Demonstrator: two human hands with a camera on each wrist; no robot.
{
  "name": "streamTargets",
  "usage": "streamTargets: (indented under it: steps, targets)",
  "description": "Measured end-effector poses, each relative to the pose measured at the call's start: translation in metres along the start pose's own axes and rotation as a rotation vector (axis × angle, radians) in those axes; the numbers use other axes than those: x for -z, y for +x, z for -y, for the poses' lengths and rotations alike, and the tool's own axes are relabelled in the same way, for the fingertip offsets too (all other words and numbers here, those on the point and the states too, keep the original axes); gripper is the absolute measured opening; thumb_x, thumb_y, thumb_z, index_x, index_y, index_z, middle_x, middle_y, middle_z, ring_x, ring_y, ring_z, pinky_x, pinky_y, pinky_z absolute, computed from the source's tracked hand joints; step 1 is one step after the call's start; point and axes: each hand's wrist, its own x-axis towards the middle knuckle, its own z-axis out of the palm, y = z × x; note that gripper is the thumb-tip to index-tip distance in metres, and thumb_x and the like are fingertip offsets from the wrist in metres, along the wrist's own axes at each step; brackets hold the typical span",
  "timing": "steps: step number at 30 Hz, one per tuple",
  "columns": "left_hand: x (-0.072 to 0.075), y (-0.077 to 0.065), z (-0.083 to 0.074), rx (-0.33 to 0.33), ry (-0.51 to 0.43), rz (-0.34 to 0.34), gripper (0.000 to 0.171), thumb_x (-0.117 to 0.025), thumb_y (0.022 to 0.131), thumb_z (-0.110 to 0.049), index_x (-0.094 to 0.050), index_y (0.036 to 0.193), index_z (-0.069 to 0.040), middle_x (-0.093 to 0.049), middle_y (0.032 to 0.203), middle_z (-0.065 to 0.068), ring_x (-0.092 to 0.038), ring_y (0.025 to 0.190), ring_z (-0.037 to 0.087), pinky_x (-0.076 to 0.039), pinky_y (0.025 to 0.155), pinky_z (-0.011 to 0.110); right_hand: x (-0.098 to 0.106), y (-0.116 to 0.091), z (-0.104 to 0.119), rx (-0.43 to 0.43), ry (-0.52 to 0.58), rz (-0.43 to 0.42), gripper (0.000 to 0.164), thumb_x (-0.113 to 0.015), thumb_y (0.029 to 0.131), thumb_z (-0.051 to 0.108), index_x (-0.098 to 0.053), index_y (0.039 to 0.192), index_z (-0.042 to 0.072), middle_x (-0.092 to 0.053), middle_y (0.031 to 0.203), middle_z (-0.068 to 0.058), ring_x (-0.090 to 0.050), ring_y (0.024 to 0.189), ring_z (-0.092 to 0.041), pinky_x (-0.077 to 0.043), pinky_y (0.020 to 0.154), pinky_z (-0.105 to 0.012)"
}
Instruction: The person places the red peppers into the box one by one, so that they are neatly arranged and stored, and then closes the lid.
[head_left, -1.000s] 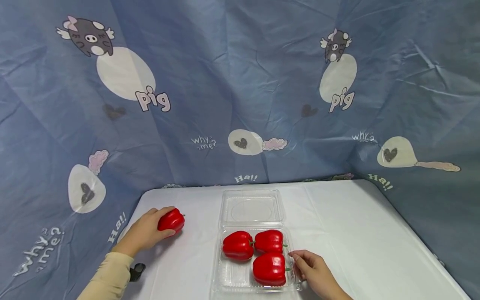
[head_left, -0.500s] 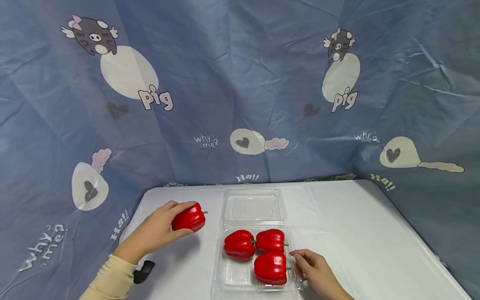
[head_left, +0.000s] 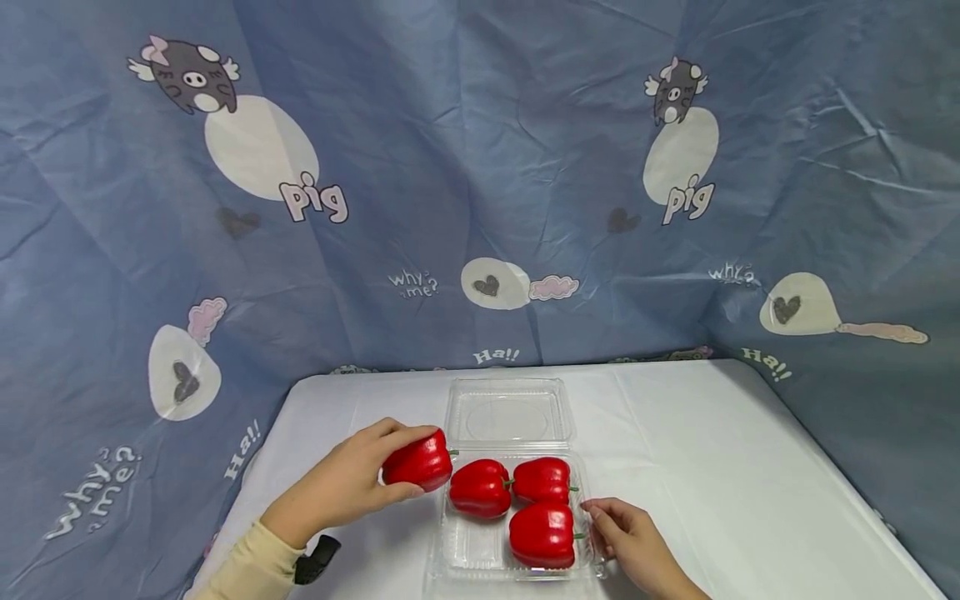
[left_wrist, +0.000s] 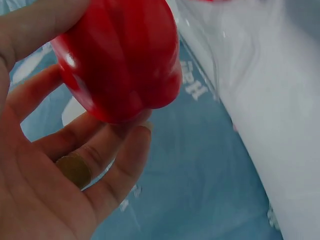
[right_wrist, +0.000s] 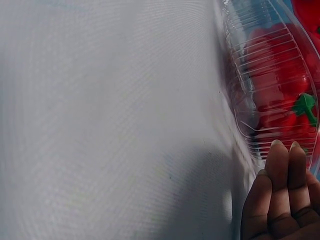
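Observation:
My left hand [head_left: 345,483] grips a glossy red bell pepper [head_left: 418,461], thumb on one side and fingers on the other, just left of the clear plastic clamshell container [head_left: 468,557]. In the left wrist view, the bell pepper [left_wrist: 122,60] lies between thumb and fingers, with a ring-like band on one finger. Its green stem points right in the head view. The container lies open and holds three more red bell peppers [head_left: 542,535]. My right hand [head_left: 637,546] pinches the container's right edge; its fingertips meet the ribbed wall [right_wrist: 245,85] in the right wrist view, where the thumb is hidden.
The container's hinged lid [head_left: 508,412] lies flat behind its base. White cloth covers the table [head_left: 690,450]. A blue printed curtain [head_left: 390,192] hangs behind and along both sides. A black strap piece [head_left: 317,560] shows under the left wrist.
My left hand has carried the bell pepper rightward from the table's left side to the container's left edge. The right hand and the container have stayed in place.

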Motion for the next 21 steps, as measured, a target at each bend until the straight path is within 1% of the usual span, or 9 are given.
streamTargets:
  steps: [4,8,14,21]
  targets:
    - [-0.012,0.001,-0.011,-0.076,-0.036,0.023,0.068,-0.084,0.078,-0.038,-0.055,0.140,-0.033,-0.057,0.113,-0.010,-0.058,0.097,0.009,-0.054,0.076,0.029,0.000,-0.001,-0.001,0.010,-0.007,-0.003,0.034,-0.057,0.101,0.020,-0.062,0.117,-0.010,-0.053,0.072,-0.005,-0.049,0.060,-0.009,-0.045,0.055,-0.021]
    - [-0.025,0.001,-0.022,-0.113,-0.056,0.064,0.068,-0.083,0.079,-0.040,-0.054,0.141,-0.035,-0.058,0.114,-0.010,-0.059,0.100,0.010,-0.055,0.079,0.031,-0.001,0.000,0.000,0.012,-0.006,-0.007,0.033,-0.057,0.101,0.019,-0.062,0.117,-0.010,-0.054,0.073,-0.004,-0.049,0.060,-0.009,-0.045,0.055,-0.021]
    - [-0.041,-0.001,-0.034,-0.111,-0.093,0.126,0.069,-0.083,0.079,-0.041,-0.053,0.142,-0.037,-0.057,0.115,-0.009,-0.059,0.101,0.011,-0.055,0.079,0.029,0.000,0.001,0.000,0.000,-0.001,-0.013,0.034,-0.057,0.101,0.019,-0.062,0.118,-0.009,-0.055,0.074,-0.003,-0.050,0.061,-0.009,-0.045,0.055,-0.021]
    - [-0.061,-0.002,-0.037,-0.107,-0.098,0.175,0.072,-0.083,0.079,-0.042,-0.051,0.143,-0.037,-0.056,0.117,-0.009,-0.057,0.104,0.012,-0.056,0.080,0.031,0.000,0.002,-0.004,-0.007,0.005,-0.005,0.034,-0.055,0.102,0.019,-0.061,0.119,-0.010,-0.056,0.076,-0.005,-0.050,0.061,-0.010,-0.046,0.055,-0.022]
